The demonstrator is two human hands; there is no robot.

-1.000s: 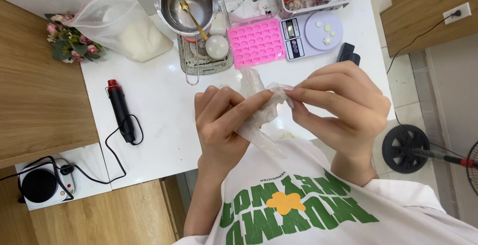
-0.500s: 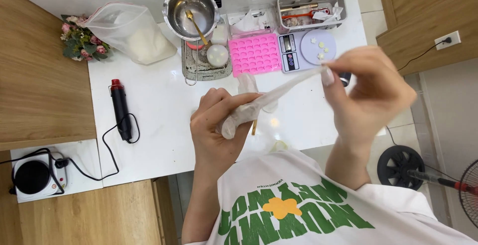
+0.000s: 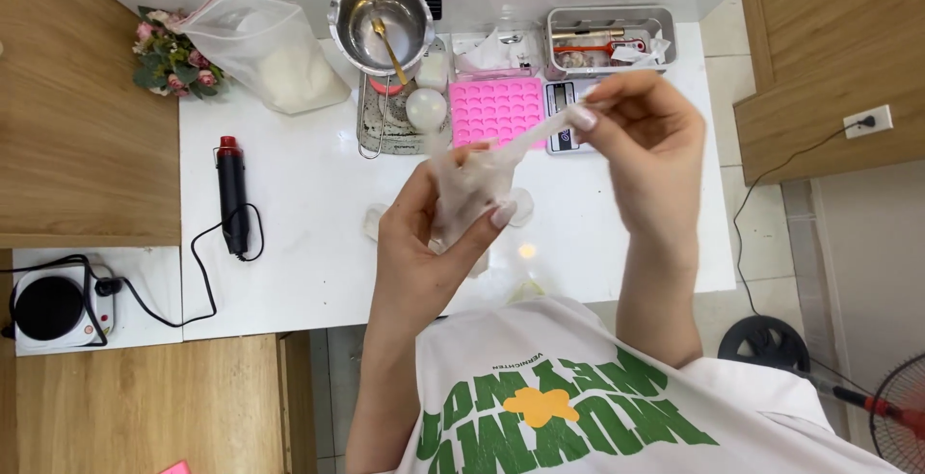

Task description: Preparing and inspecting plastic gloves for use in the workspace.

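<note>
Both hands are stretching a thin clear plastic glove (image 3: 482,171) above the white table (image 3: 308,243).

The left hand (image 3: 424,243) is gripping the glove's bunched lower part, fingers closed tight around it; the right hand (image 3: 646,146) is pinching one stretched tip between thumb and fingers, pulling it up and to the right of the left grip. The glove is hanging in the air between the two grips. Just beyond the grips are lying a pink silicone mould (image 3: 496,108) and a small scale (image 3: 561,108); further behind is standing a steel pot (image 3: 381,16) with a spoon. Well left of the left grip are lying a black heat gun (image 3: 231,190) and a clear bag (image 3: 265,45) of white powder.
</note>
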